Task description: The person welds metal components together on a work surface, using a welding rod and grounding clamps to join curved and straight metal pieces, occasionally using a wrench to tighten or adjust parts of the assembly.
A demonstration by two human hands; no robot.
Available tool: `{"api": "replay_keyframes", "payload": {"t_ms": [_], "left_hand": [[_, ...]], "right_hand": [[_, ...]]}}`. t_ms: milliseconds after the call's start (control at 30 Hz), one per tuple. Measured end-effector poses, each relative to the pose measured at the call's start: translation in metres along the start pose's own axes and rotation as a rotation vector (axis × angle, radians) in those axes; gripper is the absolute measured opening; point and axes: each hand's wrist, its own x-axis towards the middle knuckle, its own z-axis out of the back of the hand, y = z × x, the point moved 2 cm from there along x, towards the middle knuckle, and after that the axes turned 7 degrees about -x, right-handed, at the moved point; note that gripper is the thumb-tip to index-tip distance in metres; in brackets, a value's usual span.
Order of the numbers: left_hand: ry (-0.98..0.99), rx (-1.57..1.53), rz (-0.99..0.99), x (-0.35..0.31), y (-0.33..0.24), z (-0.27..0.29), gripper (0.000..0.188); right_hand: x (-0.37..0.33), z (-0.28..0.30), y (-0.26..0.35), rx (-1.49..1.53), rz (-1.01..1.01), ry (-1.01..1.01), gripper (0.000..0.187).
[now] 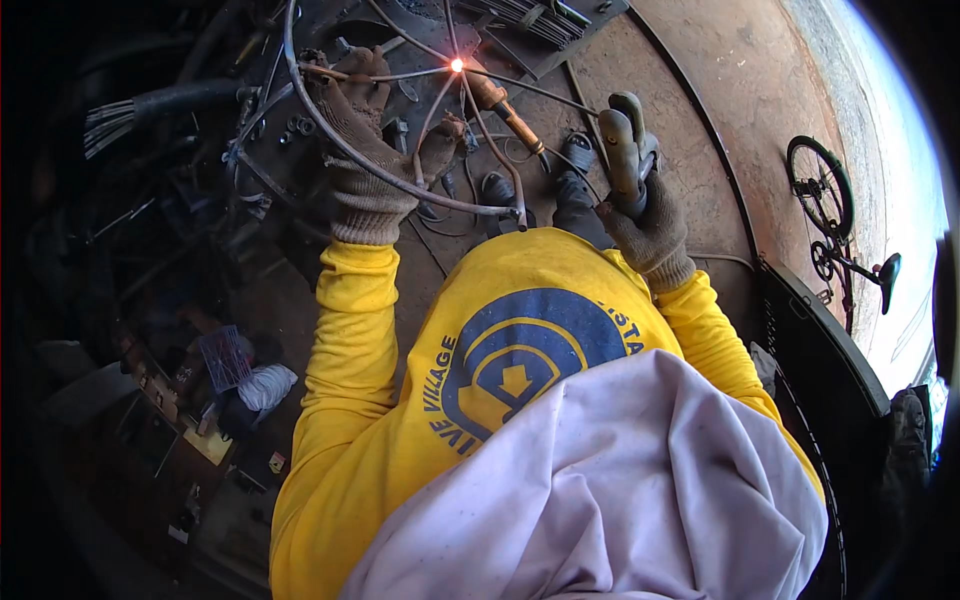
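Observation:
My left hand [365, 160], in a brown knitted work glove, is closed on a frame of bent metal rods [345, 145]. A large curved rod passes in front of the glove, and several rods meet at a bright glowing spot near the top. My right hand [650, 230], gloved alike, grips a worn electrode holder [622, 150]. A thin welding electrode [535, 92] runs from its jaws leftward to the glowing spot. Just below that spot lies an orange-brown tool [500, 103] with a dark tip; its kind is unclear.
Rods lie bundled on a dark metal plate [545, 25] at the top. Cut cable strands [110, 125] show at far left, with dark metal clutter around. My feet [575, 160] stand below the frame. A bicycle [825, 200] stands on the ground at right, beyond a dark metal rail [700, 105].

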Motion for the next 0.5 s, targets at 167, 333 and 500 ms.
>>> {"api": "replay_keyframes", "payload": {"t_ms": [167, 333, 500], "left_hand": [[0.001, 0.034, 0.000, 0.0006, 0.0015, -0.0021, 0.122], [0.004, 0.057, 0.001, -0.0002, 0.0030, -0.0021, 0.122], [0.007, 0.066, 0.005, 0.0005, 0.0024, -0.0012, 0.123]], "right_hand": [[0.0005, 0.0011, 0.0009, -0.012, -0.011, 0.024, 0.053], [-0.0003, 0.0004, -0.0004, 0.000, -0.014, 0.013, 0.053], [0.0019, 0.0023, 0.0003, -0.013, -0.033, 0.028, 0.054]]}}
